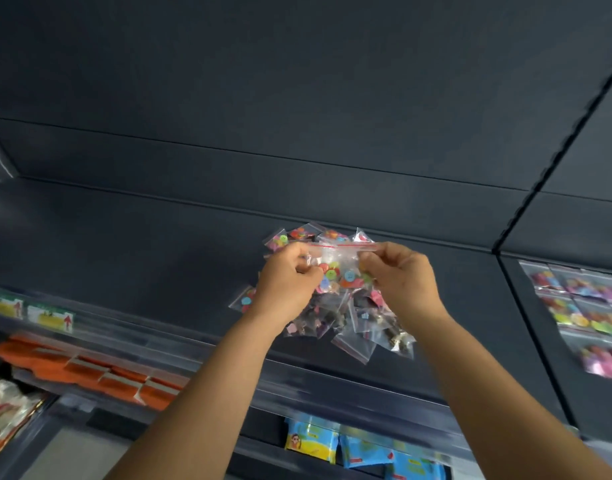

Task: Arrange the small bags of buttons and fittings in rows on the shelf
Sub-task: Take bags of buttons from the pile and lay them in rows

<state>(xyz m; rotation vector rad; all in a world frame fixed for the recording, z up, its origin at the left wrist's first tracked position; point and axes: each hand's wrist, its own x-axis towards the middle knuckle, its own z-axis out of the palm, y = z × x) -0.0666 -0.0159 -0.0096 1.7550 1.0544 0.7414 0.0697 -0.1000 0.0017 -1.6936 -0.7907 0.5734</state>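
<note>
At far left, orange packs [90, 370] lie blurred below the dark shelf [141, 244]. Left hand [285, 284] and right hand [403, 280] each pinch, fingers curled, one end of a clear zip bag [339, 268] of coloured round buttons, held just above a loose pile [353, 323] partly hidden behind them. Far right, rows [588, 317] of flat bags lie smeared, cut off.

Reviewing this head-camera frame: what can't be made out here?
- Lower part of the held bag: covered by the left hand and right hand.
- Dark fittings in the pile: too small to identify.
- Rows of bags at right: motion-blurred, cut by the frame edge.
- Shelf labels: blurred, unreadable.
</note>
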